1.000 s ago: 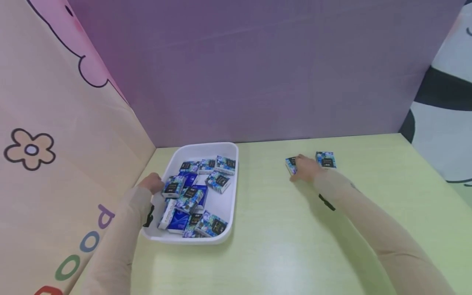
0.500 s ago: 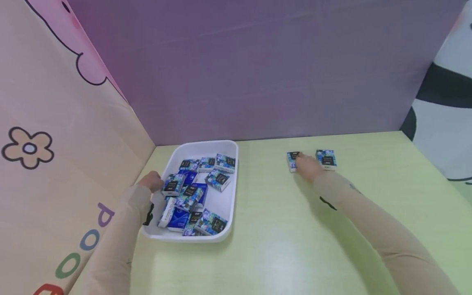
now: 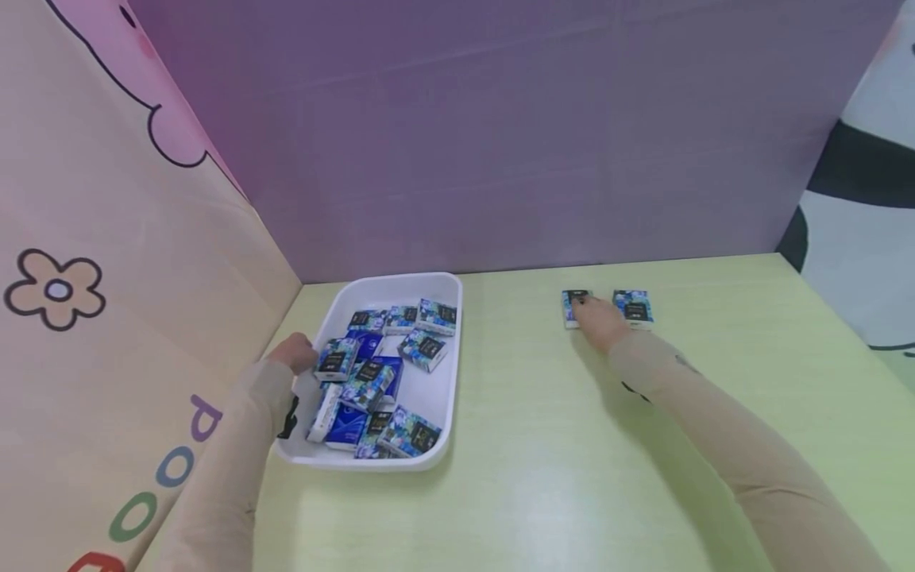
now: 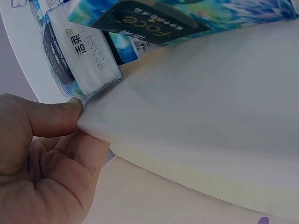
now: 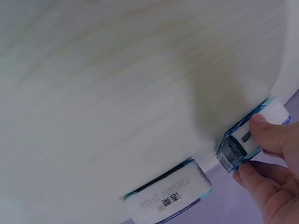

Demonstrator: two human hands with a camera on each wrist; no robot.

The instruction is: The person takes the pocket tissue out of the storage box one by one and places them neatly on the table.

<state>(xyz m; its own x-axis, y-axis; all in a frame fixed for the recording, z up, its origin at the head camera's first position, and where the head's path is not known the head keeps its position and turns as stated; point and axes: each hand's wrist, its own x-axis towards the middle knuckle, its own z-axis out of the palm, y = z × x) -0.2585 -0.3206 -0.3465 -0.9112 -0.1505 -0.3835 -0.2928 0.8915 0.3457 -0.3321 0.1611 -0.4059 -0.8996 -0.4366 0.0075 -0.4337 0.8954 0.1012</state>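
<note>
My left hand (image 3: pixel 295 353) grips the left rim of a white plastic bin (image 3: pixel 456 373); in the left wrist view its thumb lies over the bin wall (image 4: pixel 196 102) with the fingers under it. Inside lie several pocket tissue packs (image 3: pixel 422 349), most with a blue floral print, some plain dark blue. My right hand (image 3: pixel 599 322) pinches a floral tissue pack (image 3: pixel 569 316) at the back of the table, thumb on one side and fingers on the other in the right wrist view. A second floral tissue pack (image 3: pixel 633 308) lies flat just to its right, a small gap between them.
The pale yellow-green table (image 3: pixel 529 445) runs back to a purple wall panel (image 3: pixel 500 159). On the left stands a cream panel (image 3: pixel 143 238) with a flower and letters, close beside the bin. A black-and-white printed panel (image 3: pixel 865 167) is at the right.
The right hand has turned the tissue pack straighter and shifted it slightly back and right, toward the second pack. The left hand and the bin stay in place.
</note>
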